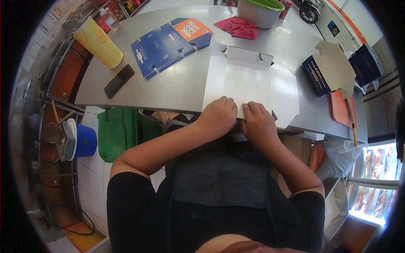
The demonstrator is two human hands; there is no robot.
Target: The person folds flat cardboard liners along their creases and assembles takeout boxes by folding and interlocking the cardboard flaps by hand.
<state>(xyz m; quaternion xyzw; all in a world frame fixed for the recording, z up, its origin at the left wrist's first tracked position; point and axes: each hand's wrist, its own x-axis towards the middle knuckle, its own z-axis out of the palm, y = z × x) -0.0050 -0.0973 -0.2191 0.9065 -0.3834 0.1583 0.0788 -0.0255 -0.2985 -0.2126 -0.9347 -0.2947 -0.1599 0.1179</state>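
A partly folded cardboard box (247,80) lies white side up at the table's near edge, its far flap standing upright. My left hand (219,114) has its fingers curled over the box's near edge, left of the middle. Close beside it, my right hand (259,124) grips the same near edge with bent fingers. My thumbs and the outer face of that edge are mostly hidden. To the left lie flat blue and orange box blanks (168,46), overlapping one another.
A phone (119,81) and a yellow cup (99,43) sit at the left. A pink cloth (237,28) and a white tub (259,13) stand at the back. To the right are a folded box (329,69) and an orange cutting board (341,110). A green bin (118,135) is below.
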